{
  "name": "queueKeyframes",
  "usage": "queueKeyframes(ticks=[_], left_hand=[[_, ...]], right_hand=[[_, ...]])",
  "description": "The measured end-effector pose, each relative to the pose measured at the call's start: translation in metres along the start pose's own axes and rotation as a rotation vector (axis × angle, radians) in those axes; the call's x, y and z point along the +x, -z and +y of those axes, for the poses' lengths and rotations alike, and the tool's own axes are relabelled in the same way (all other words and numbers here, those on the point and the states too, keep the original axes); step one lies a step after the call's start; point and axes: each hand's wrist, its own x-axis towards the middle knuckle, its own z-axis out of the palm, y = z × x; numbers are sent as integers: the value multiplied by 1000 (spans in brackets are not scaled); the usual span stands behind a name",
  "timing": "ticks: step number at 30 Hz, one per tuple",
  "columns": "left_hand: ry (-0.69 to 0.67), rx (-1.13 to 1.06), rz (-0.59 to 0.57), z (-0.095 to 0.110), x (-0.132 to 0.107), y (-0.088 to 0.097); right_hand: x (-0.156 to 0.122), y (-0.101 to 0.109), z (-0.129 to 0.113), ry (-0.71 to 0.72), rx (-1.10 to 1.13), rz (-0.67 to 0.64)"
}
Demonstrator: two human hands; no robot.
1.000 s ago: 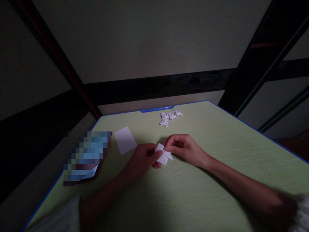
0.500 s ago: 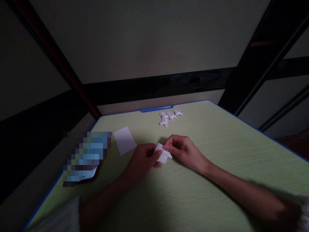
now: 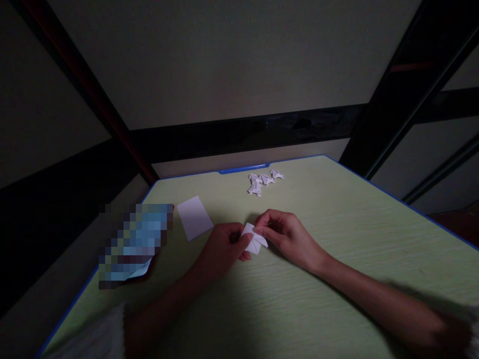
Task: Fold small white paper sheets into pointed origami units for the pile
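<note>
The scene is dimly lit, with the wall behind sunk in near darkness. The green counter is lit most at its far middle; its near edge is lost in shadow. The folded paper is rendered brightest. A pixelated block is laid at the left. Straight lines are bowed toward the edges; the lower right corner is blurred.
</note>
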Motion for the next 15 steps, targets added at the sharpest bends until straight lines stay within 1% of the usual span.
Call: queueKeyframes(ticks=[8,12,15], left_hand=[[11,-13,1,-2,1,-1],[2,-61,1,-3,2,-1],[19,-84,14,-3,1,-1]], right_hand=[[0,-2,1,-23,-53,12],[0,-3,1,-12,-89,30],[-1,-4,1,3,-140,43]])
